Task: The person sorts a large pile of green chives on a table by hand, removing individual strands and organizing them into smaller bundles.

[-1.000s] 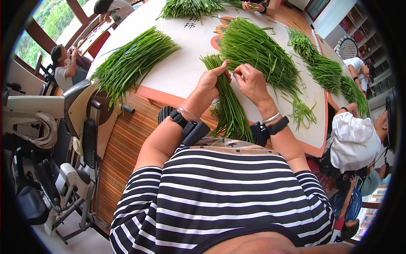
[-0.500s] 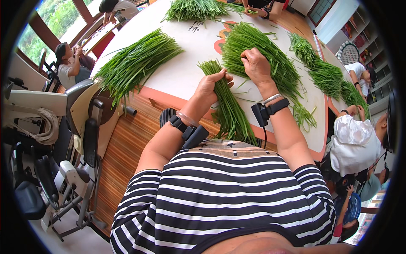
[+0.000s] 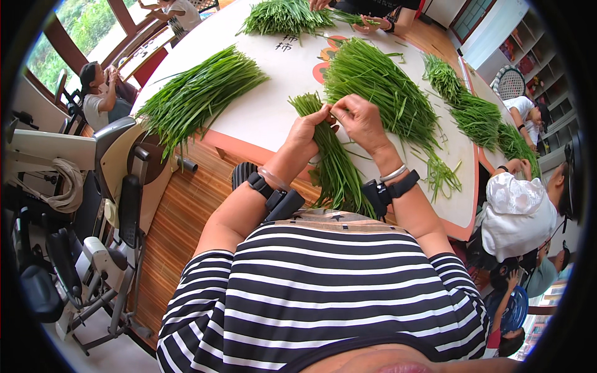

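A bundle of long green chives (image 3: 339,168) is gripped in my left hand (image 3: 303,133), its cut ends up and the leaf tips hanging toward my lap over the table edge. Close by that thumb, my right hand (image 3: 362,121) is closed in a pinch; whatever its fingertips hold is too small to make out. Just beyond my right hand lies a large heap of chives (image 3: 382,90) on the white table (image 3: 273,105). Loose leaves and scraps (image 3: 443,174) are scattered at the heap's near end.
Another chive heap (image 3: 202,93) overhangs the table's left edge. More chives (image 3: 287,17) lie at the far side, where another person's hand (image 3: 368,25) handles some. Further bunches (image 3: 476,113) line the right, near seated people. Exercise equipment (image 3: 112,186) stands at left.
My right hand has moved left and slightly nearer, from over the large heap to beside my left thumb. My left hand keeps its hold on the bundle.
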